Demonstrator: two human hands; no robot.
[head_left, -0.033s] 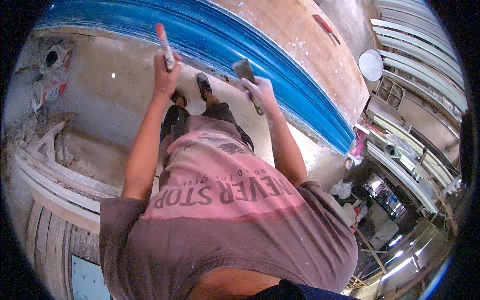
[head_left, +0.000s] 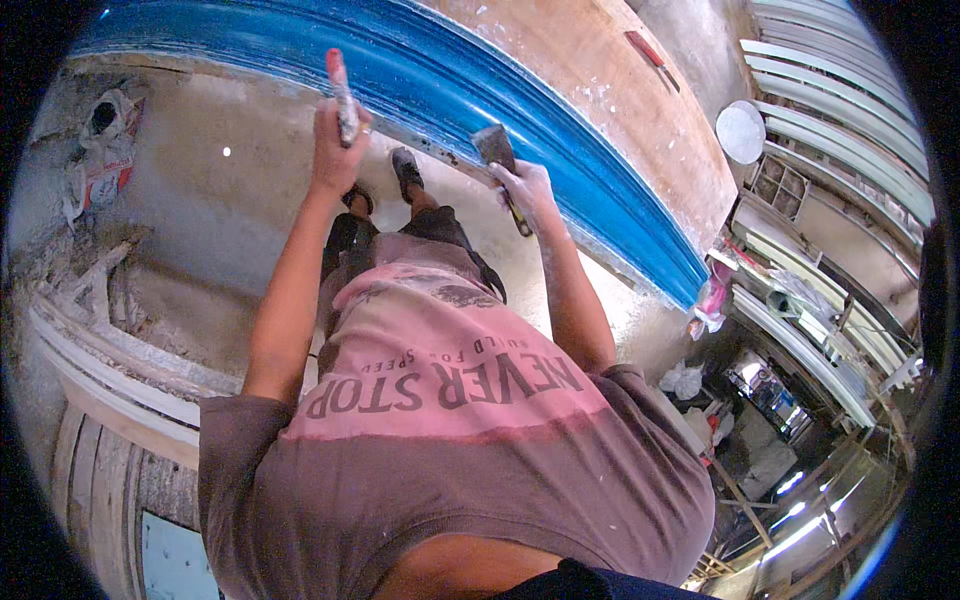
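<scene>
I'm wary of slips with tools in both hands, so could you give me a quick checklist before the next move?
1. Left hand closed on the red-tipped tool: ok.
2. Right hand closed on the wide-bladed scraper: ok.
3. Spare red-handled tool lying on the tan board, away from both hands: ok.
4. Tan board free of pale flecks: not ok, several show.
5. Scraper clear of the long blue piece: cannot tell, they overlap in this view.
6. Scraper edge free of nicks: cannot tell, too small to see.
</scene>
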